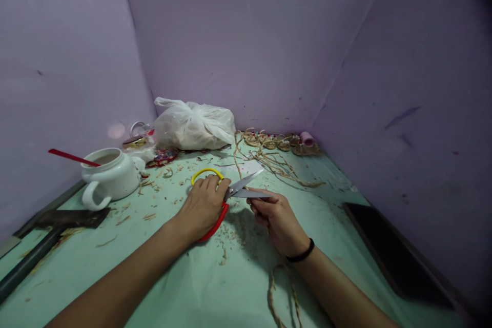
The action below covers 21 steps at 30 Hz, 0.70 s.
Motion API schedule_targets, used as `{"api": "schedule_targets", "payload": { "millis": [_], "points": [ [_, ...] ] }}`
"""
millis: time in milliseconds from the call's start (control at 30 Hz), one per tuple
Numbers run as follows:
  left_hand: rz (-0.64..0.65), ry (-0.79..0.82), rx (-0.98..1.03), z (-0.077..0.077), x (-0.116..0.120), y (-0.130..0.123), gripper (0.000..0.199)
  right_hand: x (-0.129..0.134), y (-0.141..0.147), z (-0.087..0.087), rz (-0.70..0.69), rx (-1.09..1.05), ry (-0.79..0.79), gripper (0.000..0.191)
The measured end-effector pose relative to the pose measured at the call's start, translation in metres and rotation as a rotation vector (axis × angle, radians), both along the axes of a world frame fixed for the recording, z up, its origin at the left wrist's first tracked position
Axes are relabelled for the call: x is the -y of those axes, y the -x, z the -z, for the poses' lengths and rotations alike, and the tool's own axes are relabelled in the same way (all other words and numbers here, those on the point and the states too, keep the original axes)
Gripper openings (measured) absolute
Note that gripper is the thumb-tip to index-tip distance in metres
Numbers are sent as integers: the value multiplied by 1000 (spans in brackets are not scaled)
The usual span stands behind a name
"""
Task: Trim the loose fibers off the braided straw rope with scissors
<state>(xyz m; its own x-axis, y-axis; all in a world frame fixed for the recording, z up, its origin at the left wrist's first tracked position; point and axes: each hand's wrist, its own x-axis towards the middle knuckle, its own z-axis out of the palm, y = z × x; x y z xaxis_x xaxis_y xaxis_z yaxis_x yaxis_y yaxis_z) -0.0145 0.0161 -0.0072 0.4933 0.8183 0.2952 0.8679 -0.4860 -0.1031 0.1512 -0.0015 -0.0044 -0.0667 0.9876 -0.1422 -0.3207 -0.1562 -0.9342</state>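
Observation:
My left hand (205,207) grips a pair of scissors (241,189) with one yellow and one red handle loop. The blades are spread and point right, toward my other hand. A length of jute twine (238,161) runs down from the back of the table to the blades. Closed on the twine, my right hand (274,218) pinches it close beside the lower blade; the fingertips are partly hidden. Below this wrist, which wears a black band, a loop of the twine (272,294) hangs toward the near edge.
At left stand a white mug (115,174) with a red stick and a hammer (57,225). Behind are a knotted white plastic bag (196,125), coiled jute pieces (269,141) and a pink thread spool (306,138). A dark flat slab (392,251) lies right. Scraps litter the green tabletop (154,277).

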Motion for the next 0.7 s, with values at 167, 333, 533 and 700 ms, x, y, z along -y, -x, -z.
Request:
{"api": "schedule_targets", "payload": {
  "millis": [167,333,533,700],
  "points": [
    [-3,-81,-61,-1,-1,0,31,1,1,-4,-11,-41,33,21],
    [7,-95,-83,-2,-3,3,26,0,-2,-3,-71,-59,53,12],
    [134,26,-76,-1,-13,11,25,0,-6,-7,-105,-84,130,26],
    [210,22,-32,0,-20,14,20,-3,-10,-7,-199,-138,157,26]
  ]
}}
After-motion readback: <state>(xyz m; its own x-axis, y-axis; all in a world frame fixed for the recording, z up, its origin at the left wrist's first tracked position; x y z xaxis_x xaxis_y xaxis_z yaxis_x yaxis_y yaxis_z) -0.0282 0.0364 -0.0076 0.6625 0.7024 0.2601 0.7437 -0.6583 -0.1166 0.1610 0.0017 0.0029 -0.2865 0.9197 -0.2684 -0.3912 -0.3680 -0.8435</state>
